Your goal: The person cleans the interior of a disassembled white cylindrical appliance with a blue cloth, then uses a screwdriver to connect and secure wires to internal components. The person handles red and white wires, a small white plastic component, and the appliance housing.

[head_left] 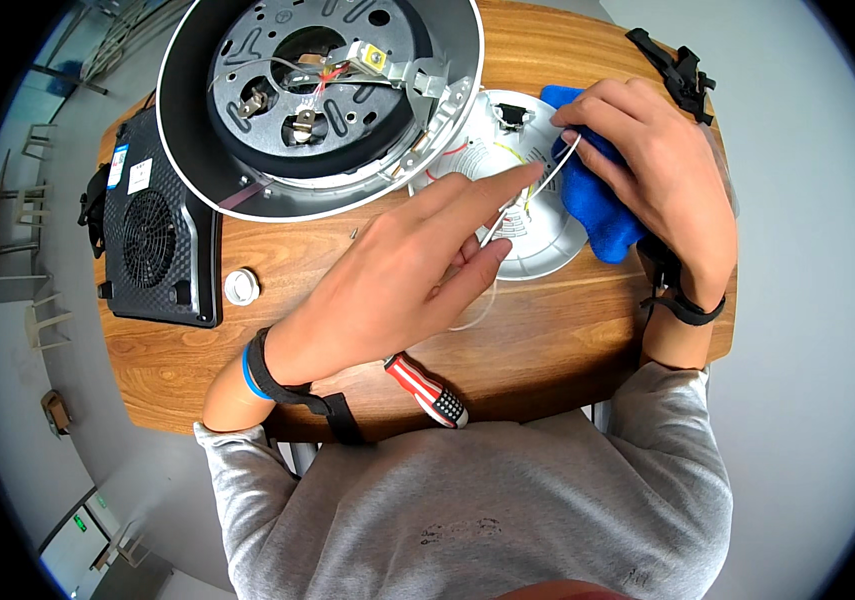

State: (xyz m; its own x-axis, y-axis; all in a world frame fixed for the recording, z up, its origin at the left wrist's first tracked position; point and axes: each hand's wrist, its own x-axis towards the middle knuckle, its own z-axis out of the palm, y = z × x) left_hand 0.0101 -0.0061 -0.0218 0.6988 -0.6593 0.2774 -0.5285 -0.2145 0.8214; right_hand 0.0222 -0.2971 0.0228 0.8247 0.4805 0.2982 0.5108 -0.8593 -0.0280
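Note:
My left hand (pixel 417 262), partly closed with the index finger extended, holds a thin white wire (pixel 554 171) over a white round plastic base (pixel 527 253) that has red and yellow wires inside. My right hand (pixel 637 170) pinches the upper end of that wire, resting against a bright blue cloth (pixel 587 215) at the base's right. Up and to the left sits a large round housing (pixel 189 130) containing a black perforated metal plate (pixel 249 60), small brackets and thin wires. Some of my left hand's fingertips are hidden behind the wire and hand.
A black cooling pad (pixel 157 270) lies at the left of the wooden table (pixel 557 340). A small white cap (pixel 241 287) and a red-striped screwdriver (pixel 425 390) lie nearer me. Black straps (pixel 672 70) sit at the back right. Chairs stand beyond the table's left.

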